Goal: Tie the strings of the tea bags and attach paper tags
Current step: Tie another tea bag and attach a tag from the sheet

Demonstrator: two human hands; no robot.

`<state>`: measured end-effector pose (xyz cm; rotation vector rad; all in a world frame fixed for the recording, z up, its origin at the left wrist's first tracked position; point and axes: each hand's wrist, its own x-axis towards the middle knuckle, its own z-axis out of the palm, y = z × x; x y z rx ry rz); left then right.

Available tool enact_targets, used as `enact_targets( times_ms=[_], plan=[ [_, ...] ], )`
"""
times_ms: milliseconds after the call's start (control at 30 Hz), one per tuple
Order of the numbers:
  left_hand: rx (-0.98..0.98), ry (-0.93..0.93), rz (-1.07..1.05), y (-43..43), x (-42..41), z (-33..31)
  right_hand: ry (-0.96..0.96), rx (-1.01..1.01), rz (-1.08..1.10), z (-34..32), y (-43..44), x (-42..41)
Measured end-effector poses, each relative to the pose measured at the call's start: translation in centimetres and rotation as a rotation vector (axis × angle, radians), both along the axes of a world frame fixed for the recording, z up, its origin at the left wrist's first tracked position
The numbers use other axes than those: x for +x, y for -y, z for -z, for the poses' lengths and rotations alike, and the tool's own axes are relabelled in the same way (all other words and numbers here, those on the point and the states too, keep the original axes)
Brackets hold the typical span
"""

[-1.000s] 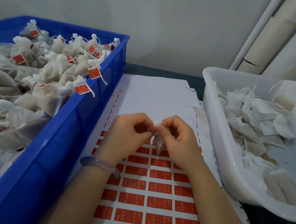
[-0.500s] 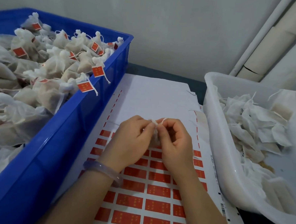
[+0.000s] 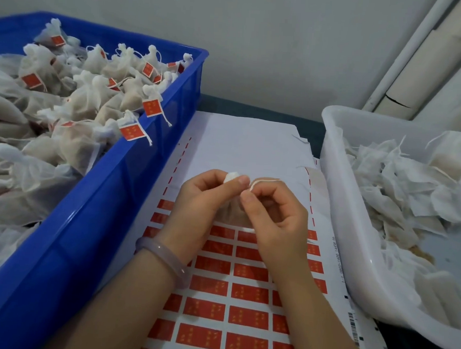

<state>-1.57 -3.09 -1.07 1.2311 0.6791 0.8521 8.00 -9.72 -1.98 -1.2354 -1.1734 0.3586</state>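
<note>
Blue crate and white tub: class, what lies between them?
Head view: the sheet of red tags; over it the left hand holds a tea bag, the right hand its string.

Left hand, right hand, fingers curled.

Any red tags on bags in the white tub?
No: bags in the white tub carry no tags; tagged ones sit in the blue crate.

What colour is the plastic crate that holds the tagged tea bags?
The large plastic crate is solid blue, seen best in the head view.
</note>
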Motion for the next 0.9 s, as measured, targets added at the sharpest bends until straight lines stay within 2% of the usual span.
enact_targets(
  times_ms=[100,233,333,533,733,900],
  plan=[
    [0.072,-0.069,-0.014,-0.2,0.0,0.0,-0.006,-0.018,0.040,0.0,-0.1,0.5],
    [0.175,-0.276,-0.039,0.0,0.2,0.3,0.086,-0.019,0.110,0.1,-0.1,0.8],
    [0.264,-0.319,-0.047,0.4,0.5,0.4,0.079,-0.025,0.136,0.2,0.0,1.0],
    [0.227,-0.201,-0.068,0.1,0.4,0.3,-0.093,-0.024,0.104,0.0,-0.1,1.2],
    [0.162,-0.040,0.185,-0.2,0.0,0.3,-0.365,-0.034,-0.042,0.1,-0.4,1.6],
    [0.006,0.147,0.269,-0.2,-0.2,0.1,-0.380,-0.038,-0.160,-0.1,-0.3,1.3]
  ],
)
